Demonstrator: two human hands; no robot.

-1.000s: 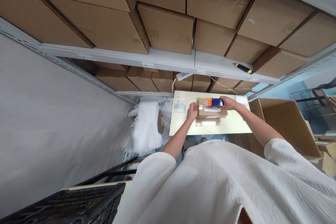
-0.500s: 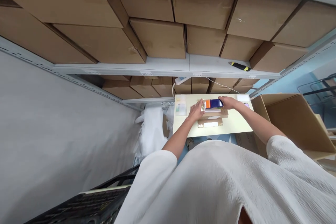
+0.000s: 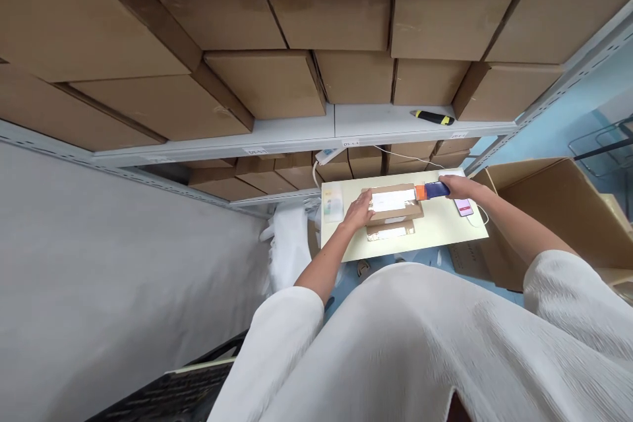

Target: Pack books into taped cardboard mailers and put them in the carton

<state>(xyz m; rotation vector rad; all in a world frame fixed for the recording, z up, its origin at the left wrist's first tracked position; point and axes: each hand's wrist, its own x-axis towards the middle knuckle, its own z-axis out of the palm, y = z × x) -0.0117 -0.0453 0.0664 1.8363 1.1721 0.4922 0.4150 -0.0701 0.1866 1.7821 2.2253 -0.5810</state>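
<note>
1. Overhead and ahead, a metal shelving rack (image 3: pixel 208 150) spans the view, stacked with closed cardboard boxes (image 3: pixel 270 82).
2. To the right, a large open carton (image 3: pixel 554 211) stands beside the table.
3. Below the rack's front edge is a cream-topped table (image 3: pixel 445 227), with white packing wrap (image 3: pixel 291 237) heaped off its left end.
4. On the tabletop, between the two hands, lies a small cardboard carton (image 3: pixel 403 213) with a white label (image 3: pixel 392 200) on top. Just in front of it is a narrower cardboard piece (image 3: pixel 389 231) with shiny tape at its ends; whether the two are joined is unclear.
5. The left hand (image 3: pixel 359 210) touches the carton's left end, thumb and fingers apart; I cannot tell whether it grips or only presses.
6. The right hand (image 3: pixel 455 186) is closed around a dark blue tape dispenser (image 3: pixel 436 189), whose orange end sits right by the carton's right end.
7. A black-and-yellow utility knife (image 3: pixel 433 117) rests on the shelf above.
8. Near the right hand, a smartphone (image 3: pixel 463 207) with a lit screen lies on the table.
</note>
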